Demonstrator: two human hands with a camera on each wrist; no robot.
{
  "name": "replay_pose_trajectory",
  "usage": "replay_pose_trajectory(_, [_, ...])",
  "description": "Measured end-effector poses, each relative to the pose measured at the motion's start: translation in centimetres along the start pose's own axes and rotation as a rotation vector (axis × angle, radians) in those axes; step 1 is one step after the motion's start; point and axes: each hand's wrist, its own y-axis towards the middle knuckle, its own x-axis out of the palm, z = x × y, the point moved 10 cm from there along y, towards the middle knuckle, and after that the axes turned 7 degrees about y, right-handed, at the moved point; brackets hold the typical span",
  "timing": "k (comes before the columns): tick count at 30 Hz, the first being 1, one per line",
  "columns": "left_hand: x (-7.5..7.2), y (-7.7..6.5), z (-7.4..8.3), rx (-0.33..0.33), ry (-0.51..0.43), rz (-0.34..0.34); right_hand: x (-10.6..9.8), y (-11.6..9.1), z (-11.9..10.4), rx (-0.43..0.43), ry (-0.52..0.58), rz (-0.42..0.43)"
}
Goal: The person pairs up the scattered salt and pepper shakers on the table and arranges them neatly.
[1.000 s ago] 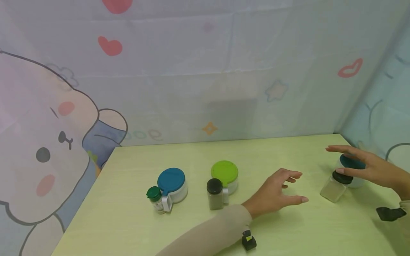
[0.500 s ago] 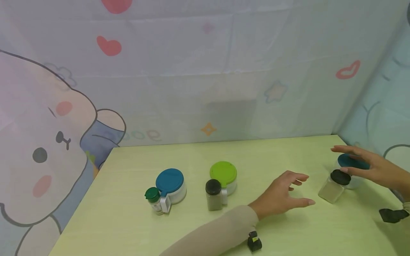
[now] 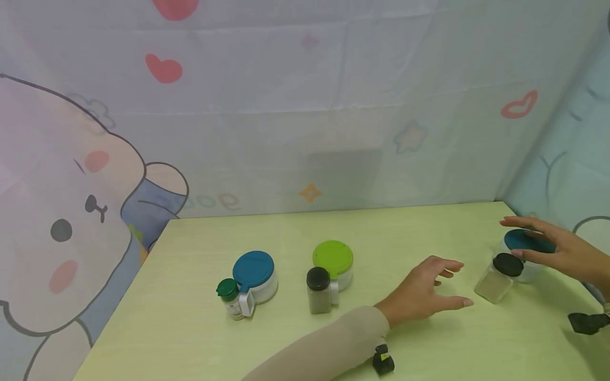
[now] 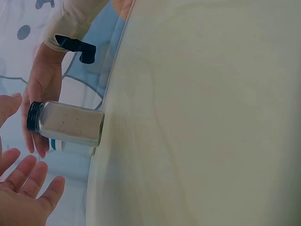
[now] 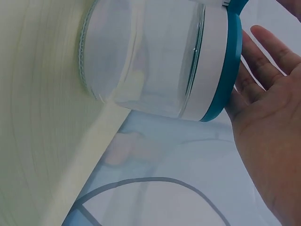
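At the right of the table stands a glass jar (image 5: 155, 61) with a blue lid (image 3: 524, 239) and a white collar. My right hand (image 3: 562, 254) spreads over this lid, fingers loosely extended; in the right wrist view the fingertips are right at the lid's edge. In front of that jar is a square clear spice jar (image 3: 494, 283) with a black cap (image 3: 507, 264) and pale powder inside. To its left, my left hand (image 3: 424, 293) holds nothing, thumb and fingers spread apart and pointing toward the spice jar.
Left on the table (image 3: 405, 233) are a blue-lidded jar (image 3: 254, 270) beside a small green-capped bottle (image 3: 231, 297), and a green-lidded jar (image 3: 333, 256) behind a black-capped spice jar (image 3: 319, 291). A printed cloth (image 3: 267, 132) hangs behind the table.
My left hand has moved a little to the right, closer to the spice jar. My right hand has also shifted slightly right over the blue lid. The jars stand as before.
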Motion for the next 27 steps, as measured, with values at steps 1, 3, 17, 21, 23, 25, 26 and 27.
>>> replay_pose_trajectory(1, [0.1,0.1,0.0,0.001,0.004,-0.002,0.0,-0.1,0.1,0.006,-0.008,0.004])
replay_pose_trajectory(3, [0.2,0.2,0.1,0.001,0.008,-0.006,-0.1,-0.2,0.3,0.014,-0.022,0.013])
replay_pose_trajectory(17, [1.0,1.0,0.1,-0.02,0.012,-0.006,-0.5,-0.8,1.2,0.056,-0.039,0.043])
replay_pose_trajectory(21, [1.1,1.2,0.2,-0.015,0.037,-0.007,-0.6,-0.9,1.1,0.056,-0.034,0.045])
replay_pose_trajectory(23, [1.2,1.3,0.3,-0.012,0.052,-0.009,-0.7,-1.0,1.2,0.052,-0.031,0.047])
replay_pose_trajectory(25, [1.2,1.5,0.4,-0.01,0.059,-0.011,-0.8,-1.0,1.4,0.057,-0.032,0.049])
replay_pose_trajectory(26, [1.3,1.5,0.4,-0.009,0.061,-0.012,-0.8,-1.1,1.5,0.059,-0.037,0.046])
replay_pose_trajectory(27, [1.3,1.6,0.4,-0.01,0.059,-0.013,-0.8,-1.1,1.7,0.069,-0.048,0.046])
